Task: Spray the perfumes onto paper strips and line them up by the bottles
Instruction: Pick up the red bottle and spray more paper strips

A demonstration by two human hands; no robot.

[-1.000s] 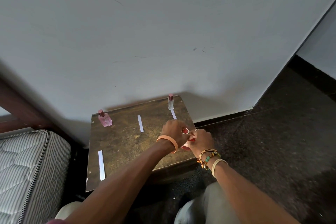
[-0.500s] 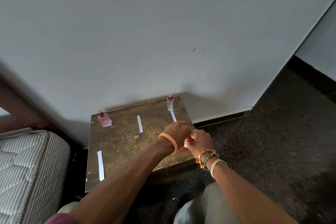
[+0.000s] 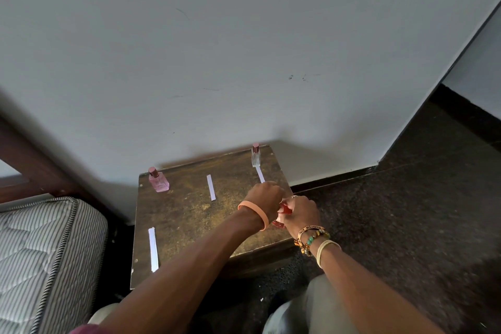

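Observation:
Both hands meet over a red perfume bottle (image 3: 283, 210) at the right edge of the small brown table (image 3: 189, 219). My right hand (image 3: 302, 211) grips the bottle's body. Fingers of my left hand (image 3: 264, 196) curl over its top, hiding the cap. A pink bottle (image 3: 158, 181) stands at the back left corner and a clear bottle (image 3: 255, 156) at the back right. One white paper strip (image 3: 260, 174) lies just in front of the clear bottle, partly under my left hand. Another strip (image 3: 211, 187) lies mid-table, a third (image 3: 153, 249) at the front left.
The table stands against a grey wall (image 3: 244, 49). A striped mattress (image 3: 40, 257) lies close on the left, with a wooden bed frame (image 3: 29, 168) behind it. Dark speckled floor (image 3: 406, 211) spreads to the right. My knees (image 3: 311, 309) sit below the table's front edge.
My left hand has closed down over the top of the red bottle, covering the round cap that showed a second ago. Both hands shifted slightly toward the back.

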